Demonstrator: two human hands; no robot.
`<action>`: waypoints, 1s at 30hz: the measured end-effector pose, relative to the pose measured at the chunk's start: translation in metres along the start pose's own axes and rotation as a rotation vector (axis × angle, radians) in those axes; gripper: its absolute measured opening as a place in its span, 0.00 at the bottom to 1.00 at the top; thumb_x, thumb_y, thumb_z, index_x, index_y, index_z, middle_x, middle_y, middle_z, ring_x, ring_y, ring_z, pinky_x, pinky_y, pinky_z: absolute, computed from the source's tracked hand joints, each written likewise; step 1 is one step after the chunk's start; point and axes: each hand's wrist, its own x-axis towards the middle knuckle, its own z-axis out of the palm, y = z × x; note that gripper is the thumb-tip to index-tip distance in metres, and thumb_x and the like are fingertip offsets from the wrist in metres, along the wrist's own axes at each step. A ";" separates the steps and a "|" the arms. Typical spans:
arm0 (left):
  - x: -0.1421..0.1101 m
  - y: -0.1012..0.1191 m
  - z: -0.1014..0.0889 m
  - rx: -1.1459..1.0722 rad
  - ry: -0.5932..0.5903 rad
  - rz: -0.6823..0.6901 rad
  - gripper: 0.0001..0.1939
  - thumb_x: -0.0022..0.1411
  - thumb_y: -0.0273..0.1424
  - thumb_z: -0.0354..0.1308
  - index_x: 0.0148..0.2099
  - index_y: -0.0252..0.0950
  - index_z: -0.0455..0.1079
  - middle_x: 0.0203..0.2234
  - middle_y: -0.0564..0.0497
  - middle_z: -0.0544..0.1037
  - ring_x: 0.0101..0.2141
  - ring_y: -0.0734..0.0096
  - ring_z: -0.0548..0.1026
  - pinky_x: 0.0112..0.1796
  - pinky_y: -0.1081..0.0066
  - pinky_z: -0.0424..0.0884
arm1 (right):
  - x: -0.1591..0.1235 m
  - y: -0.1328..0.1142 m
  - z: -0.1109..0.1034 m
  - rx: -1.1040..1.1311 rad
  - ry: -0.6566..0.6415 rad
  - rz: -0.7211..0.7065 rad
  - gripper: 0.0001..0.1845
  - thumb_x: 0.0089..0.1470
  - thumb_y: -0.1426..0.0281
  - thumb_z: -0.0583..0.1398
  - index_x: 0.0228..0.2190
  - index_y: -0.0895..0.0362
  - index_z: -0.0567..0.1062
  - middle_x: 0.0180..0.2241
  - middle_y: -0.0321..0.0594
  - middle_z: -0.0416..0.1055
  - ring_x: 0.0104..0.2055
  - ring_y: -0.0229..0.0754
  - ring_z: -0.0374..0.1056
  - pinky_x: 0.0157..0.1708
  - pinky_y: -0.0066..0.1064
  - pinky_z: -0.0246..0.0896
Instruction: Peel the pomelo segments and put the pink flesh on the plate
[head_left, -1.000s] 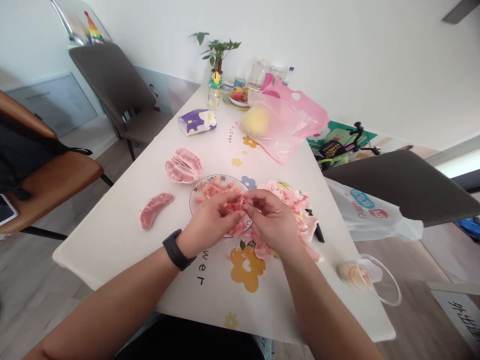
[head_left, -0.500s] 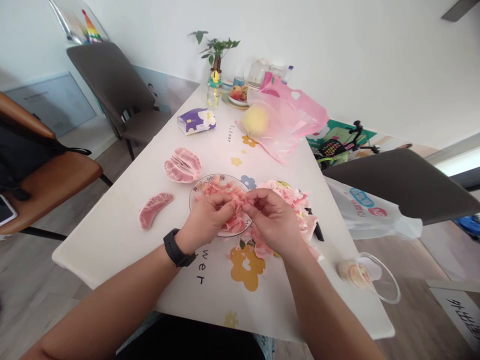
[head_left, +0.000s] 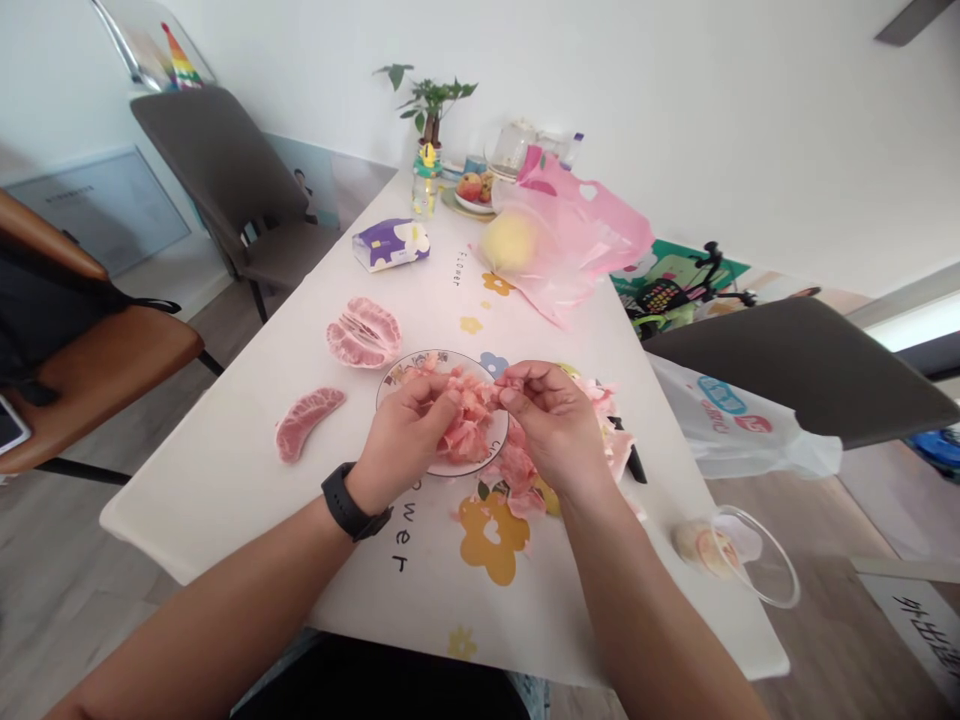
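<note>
Over a round plate [head_left: 493, 462] heaped with pink pomelo pulp [head_left: 471, 412], my left hand [head_left: 405, 430] is closed, thumb against fingers. Its fingertips meet the heap, so what they pinch cannot be made out. My right hand [head_left: 555, 420], at the plate's right edge, pinches a small pink piece of pomelo [head_left: 511, 384] between thumb and fingers. A peeled pomelo half [head_left: 364, 332] lies beyond the plate to the left, and a single pomelo segment [head_left: 309, 424] is left of my left hand. Pink peelings [head_left: 519, 470] are strewn under and beside my right hand.
A pink plastic bag [head_left: 585, 235] with a yellow fruit, a tissue pack [head_left: 391, 245] and a fruit plate [head_left: 474, 205] stand farther back. A dark handle [head_left: 636, 455] pokes from the peelings. A clear plastic tub [head_left: 720, 550] is near the right edge, below a white bag [head_left: 742, 425].
My hands have drawn apart; the right has shifted slightly right and up with the small pomelo piece, while the left has moved slightly left. More of the pulp on the plate shows between them.
</note>
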 end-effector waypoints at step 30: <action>-0.005 -0.008 -0.002 0.433 0.027 0.566 0.10 0.75 0.31 0.55 0.48 0.40 0.79 0.39 0.48 0.81 0.43 0.64 0.77 0.48 0.64 0.73 | -0.005 -0.043 0.016 -0.738 -0.229 -0.481 0.10 0.66 0.70 0.62 0.40 0.47 0.85 0.41 0.41 0.80 0.45 0.49 0.75 0.48 0.44 0.72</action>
